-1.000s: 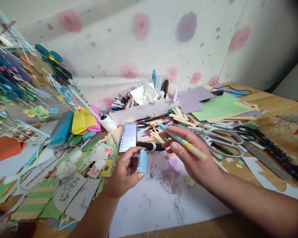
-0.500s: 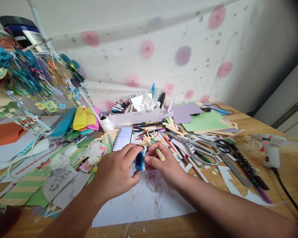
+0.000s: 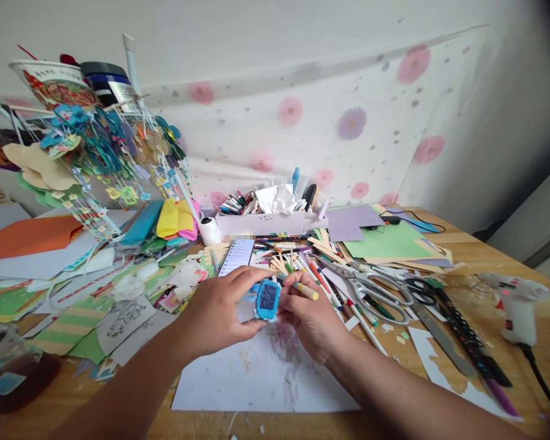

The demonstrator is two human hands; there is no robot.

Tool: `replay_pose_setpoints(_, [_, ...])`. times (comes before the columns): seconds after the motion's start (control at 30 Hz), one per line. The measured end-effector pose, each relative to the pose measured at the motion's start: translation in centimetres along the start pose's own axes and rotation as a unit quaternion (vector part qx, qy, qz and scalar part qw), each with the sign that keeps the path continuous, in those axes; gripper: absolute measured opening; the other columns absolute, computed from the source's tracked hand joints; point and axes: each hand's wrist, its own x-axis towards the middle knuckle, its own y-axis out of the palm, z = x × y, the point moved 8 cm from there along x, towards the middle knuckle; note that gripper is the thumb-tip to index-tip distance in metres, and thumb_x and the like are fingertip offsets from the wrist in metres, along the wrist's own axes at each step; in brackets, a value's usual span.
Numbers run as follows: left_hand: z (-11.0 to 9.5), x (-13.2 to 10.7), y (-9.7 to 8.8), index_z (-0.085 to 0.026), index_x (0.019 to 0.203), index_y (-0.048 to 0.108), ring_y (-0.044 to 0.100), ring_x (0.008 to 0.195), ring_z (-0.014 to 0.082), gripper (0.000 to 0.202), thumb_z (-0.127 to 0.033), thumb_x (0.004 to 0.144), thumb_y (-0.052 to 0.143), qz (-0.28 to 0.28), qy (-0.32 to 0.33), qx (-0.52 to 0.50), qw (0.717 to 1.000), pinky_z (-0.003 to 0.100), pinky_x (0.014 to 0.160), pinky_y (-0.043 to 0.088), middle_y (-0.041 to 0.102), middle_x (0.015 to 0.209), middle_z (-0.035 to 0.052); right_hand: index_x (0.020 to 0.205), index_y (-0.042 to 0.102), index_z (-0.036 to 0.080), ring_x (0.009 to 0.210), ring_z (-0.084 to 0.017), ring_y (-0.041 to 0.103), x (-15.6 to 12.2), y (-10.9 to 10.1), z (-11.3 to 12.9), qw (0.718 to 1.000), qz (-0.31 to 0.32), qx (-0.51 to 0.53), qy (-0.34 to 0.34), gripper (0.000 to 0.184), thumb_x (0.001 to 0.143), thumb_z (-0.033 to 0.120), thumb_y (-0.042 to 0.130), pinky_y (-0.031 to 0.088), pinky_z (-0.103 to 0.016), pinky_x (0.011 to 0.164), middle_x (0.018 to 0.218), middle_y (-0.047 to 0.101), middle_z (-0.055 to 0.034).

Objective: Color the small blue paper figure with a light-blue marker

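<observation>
My left hand (image 3: 215, 308) grips a small blue watch-like craft piece (image 3: 268, 299) by its left side, between thumb and fingers. The piece has a rounded blue rim and a dark rectangular panel facing me. A marker (image 3: 306, 289) with a pale yellow end slants out of my right hand (image 3: 309, 315). That hand is closed around it, with its fingertips close to the right edge of the blue piece; whether they touch it I cannot tell. Below both hands lies a stained white paper sheet (image 3: 238, 385).
A phone (image 3: 236, 256) with a lit screen rests behind my hands. To the right are large scissors (image 3: 380, 293), scattered markers and a corded glue gun (image 3: 516, 305). Paper scraps (image 3: 77, 324) cover the left. A pen box (image 3: 261, 223) stands at the back.
The blue piece has turned so its dark panel faces me more fully. My view has shifted left and up. My right hand still has the marker.
</observation>
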Motion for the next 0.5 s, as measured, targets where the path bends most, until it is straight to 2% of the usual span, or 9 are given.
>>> replay_pose_setpoints(0.13, [1.3,-0.2,0.2,-0.025,0.115,0.058,0.063,0.097,0.024,0.051,-0.02,0.067,0.072,-0.003,-0.03,-0.09,0.996,0.031,0.085,0.047,0.066,0.11,0.0029,0.081,0.048,0.022,0.05,-0.009,0.056,-0.2,0.0,-0.4,1.0,0.017,0.01,0.006,0.033,0.062,0.021,0.075,0.049,-0.021,0.051,0.061,0.058,0.0093])
replay_pose_setpoints(0.23, [1.2,-0.2,0.3,-0.024,0.113,0.059,0.061,0.097,0.0233,0.049,-0.018,0.066,0.072,0.008,-0.022,-0.113,0.993,0.03,0.084,0.046,0.065,0.109,0.0033,0.082,0.048,0.022,0.051,-0.011,0.058,-0.1,-0.1,-0.5,1.0,0.024,0.005,0.01,0.03,0.068,0.029,0.074,0.049,-0.023,0.049,0.059,0.06,0.0074])
replay_pose_setpoints(0.3, [1.0,-0.1,0.4,-0.025,0.115,0.058,0.059,0.102,0.0238,0.05,-0.019,0.068,0.072,0.025,-0.011,-0.111,0.993,0.029,0.082,0.046,0.063,0.114,0.0039,0.08,0.048,0.022,0.05,-0.01,0.056,0.0,-0.3,-0.6,1.0,0.016,-0.004,0.006,0.033,0.066,0.029,0.077,0.05,-0.022,0.048,0.057,0.058,0.0081])
replay_pose_setpoints(0.37, [1.5,-0.1,0.4,-0.027,0.12,0.056,0.058,0.097,0.0232,0.059,-0.022,0.065,0.076,0.043,-0.025,-0.113,0.992,0.028,0.075,0.045,0.062,0.113,0.0037,0.078,0.049,0.021,0.05,-0.009,0.055,0.1,-0.6,-0.5,1.0,0.006,-0.004,-0.004,0.035,0.063,0.026,0.08,0.05,-0.021,0.048,0.058,0.057,0.0093])
replay_pose_setpoints(0.43, [2.7,-0.3,0.6,-0.025,0.125,0.053,0.056,0.077,0.0186,0.07,-0.028,0.06,0.081,0.05,-0.073,-0.142,0.986,0.025,0.062,0.041,0.063,0.093,0.0009,0.077,0.049,0.021,0.051,-0.008,0.054,0.3,-0.7,-0.4,1.0,-0.001,-0.001,-0.018,0.035,0.063,0.024,0.081,0.05,-0.021,0.05,0.059,0.056,0.0097])
replay_pose_setpoints(0.5, [4.2,-0.8,0.9,-0.02,0.122,0.054,0.043,0.055,0.0119,0.069,-0.038,0.061,0.082,0.042,-0.127,-0.214,0.968,0.022,0.051,0.031,0.052,0.066,-0.0059,0.077,0.05,0.021,0.053,-0.007,0.054,0.4,-0.9,-0.3,0.999,-0.006,0.005,-0.035,0.034,0.064,0.023,0.081,0.05,-0.02,0.051,0.06,0.056,0.0096])
